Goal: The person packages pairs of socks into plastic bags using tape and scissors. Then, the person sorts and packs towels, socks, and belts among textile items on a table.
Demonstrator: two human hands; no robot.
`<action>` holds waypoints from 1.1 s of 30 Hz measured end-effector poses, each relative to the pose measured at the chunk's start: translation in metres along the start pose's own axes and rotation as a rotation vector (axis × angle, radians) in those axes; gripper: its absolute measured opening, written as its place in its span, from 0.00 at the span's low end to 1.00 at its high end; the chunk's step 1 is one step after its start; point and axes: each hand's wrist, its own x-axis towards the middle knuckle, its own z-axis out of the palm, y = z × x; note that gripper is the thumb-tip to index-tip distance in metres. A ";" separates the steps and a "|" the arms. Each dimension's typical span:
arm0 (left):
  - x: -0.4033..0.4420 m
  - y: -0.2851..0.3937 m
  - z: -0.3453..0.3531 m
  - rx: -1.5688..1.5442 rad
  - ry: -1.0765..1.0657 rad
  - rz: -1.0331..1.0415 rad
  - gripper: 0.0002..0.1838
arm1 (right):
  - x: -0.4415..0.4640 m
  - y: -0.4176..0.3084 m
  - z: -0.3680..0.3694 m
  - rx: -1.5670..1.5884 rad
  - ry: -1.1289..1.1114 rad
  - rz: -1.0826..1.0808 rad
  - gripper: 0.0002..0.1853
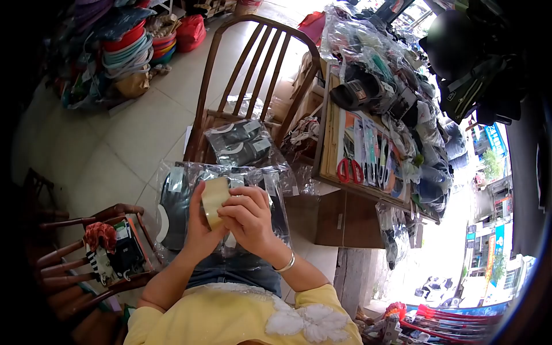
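Note:
My left hand point(202, 230) is wrapped around a wide, pale yellow roll of packing tape point(215, 198), held up over my lap. The fingers of my right hand point(247, 217) are bent and pressed together at the roll's right side; whether they pinch the tape's end cannot be made out. Below both hands, a clear plastic bag point(175, 192) with dark slippers inside lies across my lap. Another bagged pair of dark slippers point(238, 144) rests on the seat of the wooden chair point(215, 75) in front of me.
To the right, a table point(328, 135) carries red-handled scissors point(349, 171) and piled bagged footwear point(368, 86). A cardboard box point(348, 221) stands beneath it. A second wooden chair point(129, 210) at left holds a dark bag point(127, 256). Stacked basins point(123, 49) stand at the upper left.

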 end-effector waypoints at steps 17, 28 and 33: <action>0.012 -0.006 -0.015 -0.142 -0.343 -0.360 0.33 | -0.007 -0.030 -0.020 0.011 0.048 -0.047 0.09; 0.007 -0.011 -0.004 -0.077 -0.332 -0.124 0.27 | -0.014 -0.030 -0.026 0.043 0.084 -0.043 0.09; 0.011 -0.009 -0.010 0.288 -0.280 -0.050 0.29 | -0.011 -0.016 -0.027 0.020 0.077 0.018 0.10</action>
